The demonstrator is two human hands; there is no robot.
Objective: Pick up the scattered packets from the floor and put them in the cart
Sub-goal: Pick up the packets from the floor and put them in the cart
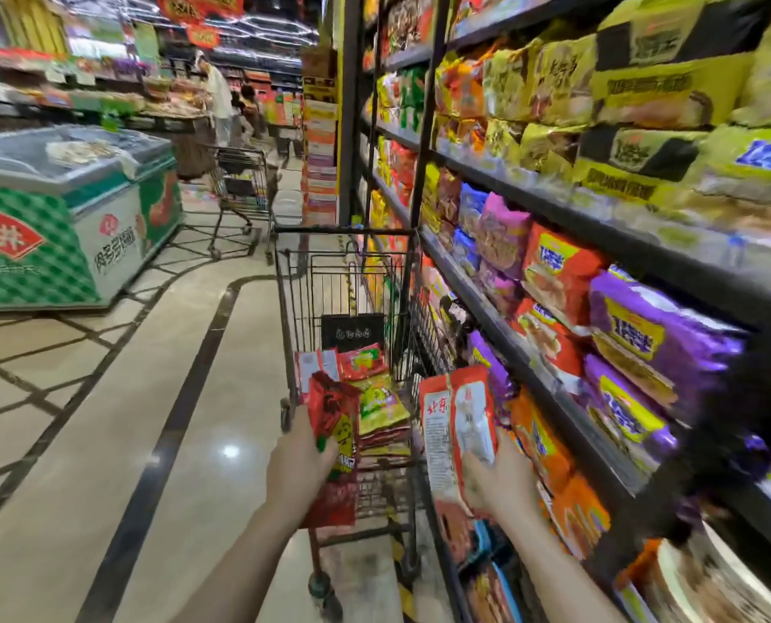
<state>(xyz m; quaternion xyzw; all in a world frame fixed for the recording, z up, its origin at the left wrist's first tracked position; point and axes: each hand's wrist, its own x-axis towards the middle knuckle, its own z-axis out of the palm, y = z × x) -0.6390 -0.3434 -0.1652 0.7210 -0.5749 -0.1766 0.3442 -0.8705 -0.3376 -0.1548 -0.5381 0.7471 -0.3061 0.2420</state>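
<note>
My left hand [300,460] grips a dark red packet [334,447] upright, thumb across its front, just at the near left edge of the cart [285,281]. My right hand [503,481] holds two red and white packets [458,438] together, fingers curled round their lower part, held up beside the cart's right wall and close to the shelves [554,272].

Inside the cart's basket lies a pile of packets [377,397] (red, yellow and green ones, stacked loosely). A black sign [352,332] hangs on the far wire wall. The cart stands on the pale tiled floor [105,420], tight against the shelves, which are packed with yellow, orange, blue and purple bags.

To the left sits a green and white chest freezer [64,218]. Beyond it stands a second cart [240,186], with a person [219,101] farther down the aisle, too blurred to describe.
</note>
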